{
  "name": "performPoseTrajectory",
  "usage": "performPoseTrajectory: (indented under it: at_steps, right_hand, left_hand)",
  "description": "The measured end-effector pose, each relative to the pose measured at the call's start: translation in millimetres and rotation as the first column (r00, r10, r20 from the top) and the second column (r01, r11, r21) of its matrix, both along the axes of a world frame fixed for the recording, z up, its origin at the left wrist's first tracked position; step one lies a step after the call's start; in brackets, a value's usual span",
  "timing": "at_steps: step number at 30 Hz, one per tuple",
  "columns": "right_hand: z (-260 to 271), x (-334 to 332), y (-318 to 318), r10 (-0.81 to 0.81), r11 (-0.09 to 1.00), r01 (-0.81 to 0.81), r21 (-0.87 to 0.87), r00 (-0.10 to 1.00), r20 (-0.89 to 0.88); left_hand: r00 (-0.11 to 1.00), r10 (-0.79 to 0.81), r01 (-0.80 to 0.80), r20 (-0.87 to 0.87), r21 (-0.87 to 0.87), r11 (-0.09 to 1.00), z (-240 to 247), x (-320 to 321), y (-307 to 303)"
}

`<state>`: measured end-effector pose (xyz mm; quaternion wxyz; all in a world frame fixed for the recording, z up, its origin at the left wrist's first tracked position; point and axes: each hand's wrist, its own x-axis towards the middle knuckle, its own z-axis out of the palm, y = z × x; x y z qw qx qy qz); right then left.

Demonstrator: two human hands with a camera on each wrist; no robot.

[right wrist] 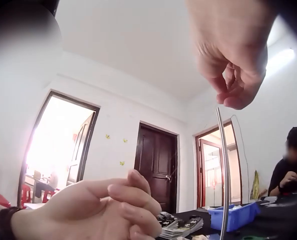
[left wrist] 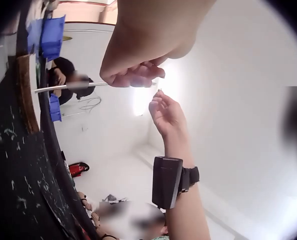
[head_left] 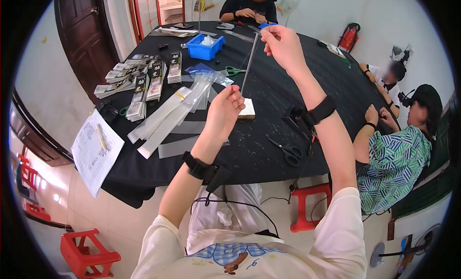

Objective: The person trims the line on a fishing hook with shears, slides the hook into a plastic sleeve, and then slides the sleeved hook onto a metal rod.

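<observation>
A thin metal rod (head_left: pixel 249 70) stands upright on a small pale block (head_left: pixel 246 109) on the black-covered table. My right hand (head_left: pixel 284 47) is raised at the rod's top, thumb and fingertips pressed together right by its tip; what they may pinch is too small to tell. Lower down, my left hand (head_left: pixel 224 111) is beside the rod, palm side up with fingers loosely bent. In the right wrist view the left hand (right wrist: pixel 103 207) shows nothing in its fingers, and the rod (right wrist: pixel 222 165) rises to just under the right fingertips.
Clear plastic sleeves (head_left: pixel 168 115) and printed packets (head_left: pixel 139 94) lie to the left, by a blue bin (head_left: pixel 205 47). Black scissors (head_left: pixel 288 151) lie at the right, green-handled scissors (head_left: pixel 233 71) behind the rod. A written sheet (head_left: pixel 96 149) hangs over the left edge. Other people sit around the table.
</observation>
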<state>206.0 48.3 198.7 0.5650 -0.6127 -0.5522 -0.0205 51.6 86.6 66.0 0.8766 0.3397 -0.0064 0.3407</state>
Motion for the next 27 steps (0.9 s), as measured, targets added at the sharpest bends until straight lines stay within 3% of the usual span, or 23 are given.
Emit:
performPoseTrajectory:
  at_steps: [1,5,18,21,23,27]
  right_hand:
    - [-1,-2,2,-0.03,0.999,0.03,0.014,0.999,0.033]
    - [-1,-7,0,-0.044,0.999,0.044,-0.013,0.999,0.011]
    - [-4,-4,2,-0.084,0.996,0.084,-0.001,0.995,0.057]
    - [-3,-5,1,-0.094,0.995,0.096,-0.022,0.991,0.094]
    - [-5,-2,3,-0.143,0.99,0.141,0.024,0.966,0.214]
    - [-9,-1,5,-0.158,0.987,0.145,0.069,0.96,0.23]
  left_hand:
    - [0.999,-0.038,0.039,0.015,-0.101,0.994,-3,3,2]
    - [0.996,-0.079,0.086,0.048,-0.179,0.98,-9,12,3]
    - [0.992,-0.109,0.119,0.061,-0.213,0.97,-15,17,5]
    - [0.994,-0.101,0.109,0.043,-0.256,0.961,-15,19,5]
    - [0.994,-0.104,0.11,0.038,-0.267,0.957,-16,23,5]
    - [0.991,-0.118,0.131,0.057,-0.335,0.933,-17,31,1]
